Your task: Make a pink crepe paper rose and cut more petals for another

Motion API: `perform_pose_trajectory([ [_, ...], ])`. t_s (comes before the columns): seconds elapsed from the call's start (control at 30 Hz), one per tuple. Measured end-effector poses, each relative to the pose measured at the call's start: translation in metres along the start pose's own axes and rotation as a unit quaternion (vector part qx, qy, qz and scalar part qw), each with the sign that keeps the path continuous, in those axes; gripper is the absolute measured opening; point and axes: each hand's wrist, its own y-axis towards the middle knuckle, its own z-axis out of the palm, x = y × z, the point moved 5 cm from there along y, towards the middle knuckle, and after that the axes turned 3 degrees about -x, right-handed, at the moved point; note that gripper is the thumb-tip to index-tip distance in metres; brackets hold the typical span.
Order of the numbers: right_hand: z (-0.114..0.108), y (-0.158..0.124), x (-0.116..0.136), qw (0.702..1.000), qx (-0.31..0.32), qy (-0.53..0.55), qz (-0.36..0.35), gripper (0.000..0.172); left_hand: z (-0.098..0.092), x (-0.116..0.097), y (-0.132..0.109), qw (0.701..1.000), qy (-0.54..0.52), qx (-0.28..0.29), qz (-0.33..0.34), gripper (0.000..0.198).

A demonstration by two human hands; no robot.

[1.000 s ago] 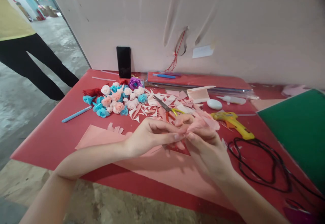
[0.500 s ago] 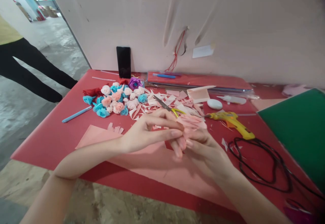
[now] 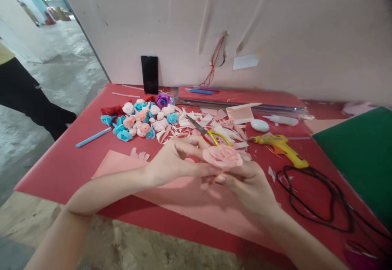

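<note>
A pink paper flower with layered petals is held between both hands above the table. My left hand pinches it from the left, thumb and fingers closed at its underside. From the right, my right hand grips the flower's base with thumb and forefinger. Behind the hands lie scissors with yellow handles, resting on pink and white paper scraps. A large pink paper sheet is spread below the hands. The lower part of the flower is hidden by the fingers.
Finished paper flowers in pink, blue, red and purple cluster at left, near a phone against the wall. A yellow glue gun with a black cord lies at right, beside a green sheet. A person's legs show at far left.
The pink flower has turned so its petalled top now faces me, and both hands have shifted their fingers around its base. The person at left has moved further left.
</note>
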Motion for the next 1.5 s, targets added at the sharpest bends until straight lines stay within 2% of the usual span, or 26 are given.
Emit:
perform_pose_trajectory([
  [0.27,-0.005,-0.001,0.007,0.98,-0.084,-0.164,-0.079,0.018,-0.007,-0.006,0.004,0.993,0.099,-0.042,0.048,0.016],
  [0.4,-0.004,-0.004,0.01,0.948,-0.123,-0.274,-0.106,0.017,-0.01,-0.007,0.003,0.982,0.143,-0.065,0.105,0.015],
  [0.5,-0.002,-0.007,0.014,0.918,-0.136,-0.336,-0.161,0.017,-0.008,-0.008,0.001,0.968,0.177,-0.075,0.159,0.015],
  [0.63,0.002,-0.012,0.016,0.875,-0.139,-0.38,-0.267,0.017,-0.005,-0.01,-0.003,0.947,0.224,-0.072,0.22,0.014],
  [0.73,0.002,-0.012,0.015,0.867,-0.139,-0.384,-0.285,0.018,-0.004,-0.011,-0.005,0.925,0.263,-0.079,0.262,0.015],
  [0.83,0.001,-0.011,0.017,0.876,-0.15,-0.379,-0.258,0.019,-0.003,-0.012,-0.006,0.901,0.308,-0.097,0.289,0.017],
  [0.93,-0.006,-0.009,0.015,0.907,-0.167,-0.35,-0.163,0.016,0.0,-0.01,-0.004,0.894,0.349,-0.082,0.271,0.016],
  [1.03,-0.019,-0.008,0.001,0.956,-0.18,-0.228,-0.034,0.015,0.002,-0.01,-0.003,0.897,0.359,-0.049,0.253,0.016],
  [1.13,-0.03,-0.008,-0.015,0.978,-0.191,-0.075,0.045,0.014,0.0,-0.011,-0.003,0.902,0.351,-0.048,0.248,0.02],
  [1.2,-0.034,-0.006,-0.019,0.98,-0.192,-0.003,0.054,0.014,-0.003,-0.012,-0.003,0.907,0.341,-0.065,0.237,0.018],
  [1.3,-0.032,-0.001,-0.017,0.98,-0.186,0.049,0.048,0.017,-0.006,-0.012,-0.001,0.926,0.313,-0.085,0.193,0.011],
  [1.43,-0.028,0.001,-0.015,0.978,-0.187,0.086,0.035,0.017,-0.002,-0.003,0.002,0.964,0.255,-0.042,0.064,0.015],
  [1.5,-0.027,0.0,-0.017,0.975,-0.192,0.103,0.038,0.014,-0.001,-0.001,0.002,0.974,0.224,-0.034,0.022,0.012],
])
